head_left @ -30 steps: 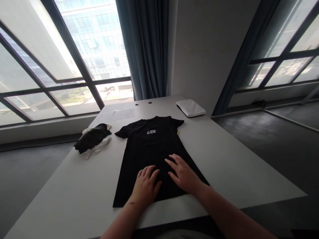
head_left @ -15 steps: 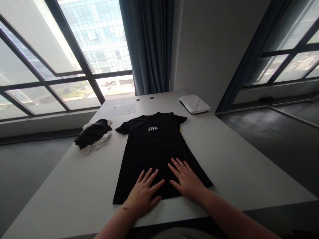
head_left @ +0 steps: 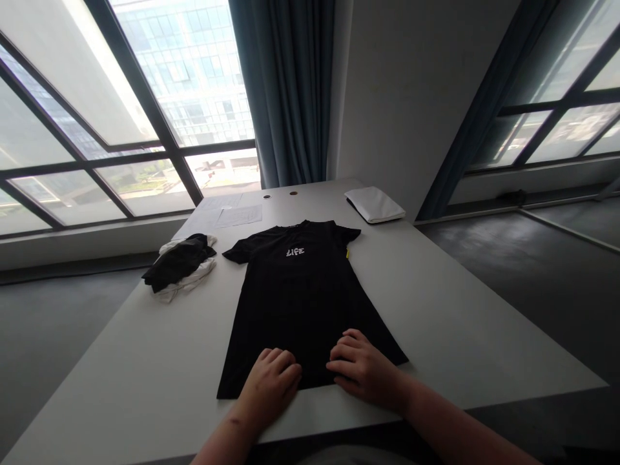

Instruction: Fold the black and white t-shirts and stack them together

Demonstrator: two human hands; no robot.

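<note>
A black short-sleeved T-shirt lies spread flat, its collar away from me and its hem near me. White "Life" lettering shows on the chest. My left hand is closed, its fingers curled down over the lower left part by the hem. On the lower right part rests my right hand, closed too, knuckles raised and fingers bent inward. The fingertips of the left are hidden, those of the right partly so. I cannot see whether either pinches any cloth; the fabric between them looks flat.
The shirt is on a white table. To the left lies a crumpled heap of black and white cloth. Paper sheets are at the far left, and a folded white cloth at the far right. A blue curtain hangs behind.
Both hands were flat with fingers spread on the shirt; now the fingers are curled in and both hands sit slightly nearer to me. The shirt lies much the same.
</note>
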